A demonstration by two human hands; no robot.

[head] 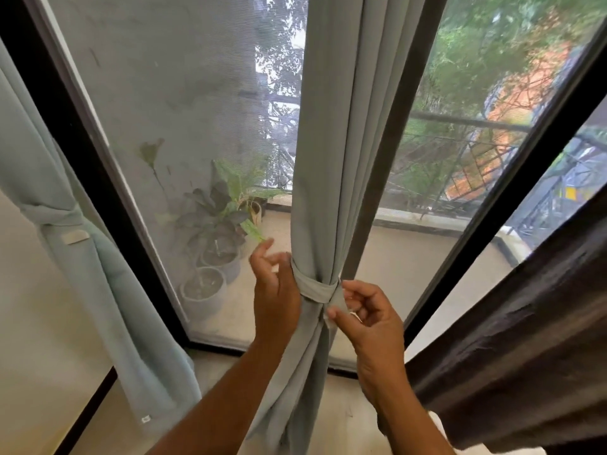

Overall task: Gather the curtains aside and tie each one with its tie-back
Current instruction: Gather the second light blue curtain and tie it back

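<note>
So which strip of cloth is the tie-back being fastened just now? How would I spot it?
Start at the big window with the black frame and find the grey-green curtain hanging down its middle. Low down, a narrow band of the same cloth, the tie-back, cinches it into a waist. Unlike the already tied curtain at the far left, this one has the left hand and right hand on it.

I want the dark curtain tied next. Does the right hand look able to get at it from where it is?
Probably yes. The right hand pinches the tie-back end on the middle curtain; the dark curtain hangs just beside that arm, nothing between them. It must let go first.
</note>
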